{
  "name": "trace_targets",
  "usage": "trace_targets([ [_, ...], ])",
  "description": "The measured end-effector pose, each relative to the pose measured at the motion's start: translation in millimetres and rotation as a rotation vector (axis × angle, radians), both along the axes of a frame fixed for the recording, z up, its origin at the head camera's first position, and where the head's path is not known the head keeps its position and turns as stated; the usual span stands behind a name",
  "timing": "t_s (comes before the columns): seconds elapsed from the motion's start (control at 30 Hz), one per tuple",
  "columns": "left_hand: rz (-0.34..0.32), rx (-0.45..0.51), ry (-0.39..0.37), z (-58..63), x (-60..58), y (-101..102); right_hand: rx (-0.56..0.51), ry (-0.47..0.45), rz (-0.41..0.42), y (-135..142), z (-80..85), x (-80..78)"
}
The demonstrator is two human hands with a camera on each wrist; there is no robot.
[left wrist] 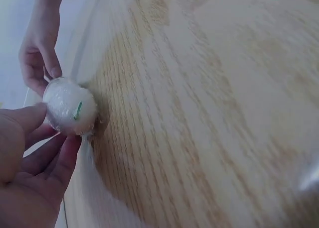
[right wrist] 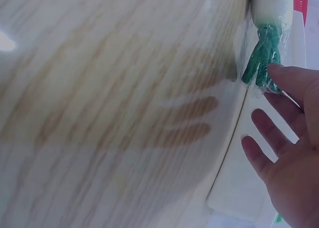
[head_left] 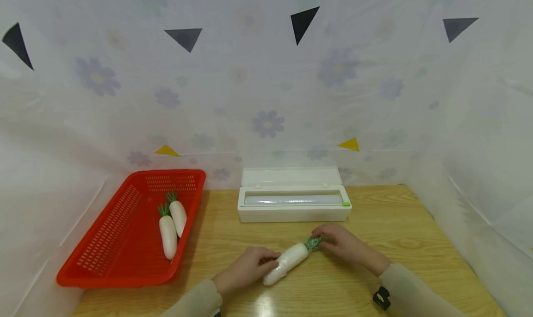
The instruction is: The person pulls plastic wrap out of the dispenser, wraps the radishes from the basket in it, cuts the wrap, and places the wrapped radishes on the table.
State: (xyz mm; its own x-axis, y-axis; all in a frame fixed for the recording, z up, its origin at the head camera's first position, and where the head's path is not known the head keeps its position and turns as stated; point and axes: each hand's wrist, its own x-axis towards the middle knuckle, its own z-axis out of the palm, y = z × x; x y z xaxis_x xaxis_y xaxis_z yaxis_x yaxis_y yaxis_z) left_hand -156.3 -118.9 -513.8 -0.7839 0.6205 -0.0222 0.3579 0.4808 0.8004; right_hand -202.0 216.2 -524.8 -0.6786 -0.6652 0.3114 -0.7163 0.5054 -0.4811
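The red basket (head_left: pixel 125 243) keeps two white radishes (head_left: pixel 168 237) off to the side, probably just out of the way. The left hand (head_left: pixel 250 268) pinches the film-wrapped radish (head_left: pixel 290 260) near its blunt end — looks like that's for steadying. Behind, the white box (head_left: pixel 294 214) sits open, likely so the film roll (head_left: pixel 293 200) stays reachable. The right hand (head_left: pixel 343 245) pinches the green leaves (head_left: pixel 313 243), other fingers loose. So the wrapped one's slantwise between both hands — can't tell if it's touching the table (head_left: pixel 383 220).
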Motion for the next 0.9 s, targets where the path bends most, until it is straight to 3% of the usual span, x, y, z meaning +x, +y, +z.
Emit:
trace_targets([
  [0.17,0.022,0.086,-0.144,-2.2,1.0,4.7,0.041,0.065,-0.107,-3.4,-3.6,2.9],
  [0.27,0.038,0.103,-0.201,-2.7,1.4,7.8,0.032,0.017,-0.221,-7.0,-3.8,6.5],
  [0.43,0.054,0.091,-0.203,-3.3,2.3,13.2,-0.026,-0.114,-0.337,-13.5,-1.5,13.1],
  [0.7,0.139,0.151,-0.213,-6.9,15.4,27.4,0.012,-0.345,-0.204,-37.9,5.7,35.5],
  [0.9,0.232,0.161,-0.190,-9.8,29.4,40.1,-0.038,-0.453,-0.303,-56.6,11.2,50.4],
])
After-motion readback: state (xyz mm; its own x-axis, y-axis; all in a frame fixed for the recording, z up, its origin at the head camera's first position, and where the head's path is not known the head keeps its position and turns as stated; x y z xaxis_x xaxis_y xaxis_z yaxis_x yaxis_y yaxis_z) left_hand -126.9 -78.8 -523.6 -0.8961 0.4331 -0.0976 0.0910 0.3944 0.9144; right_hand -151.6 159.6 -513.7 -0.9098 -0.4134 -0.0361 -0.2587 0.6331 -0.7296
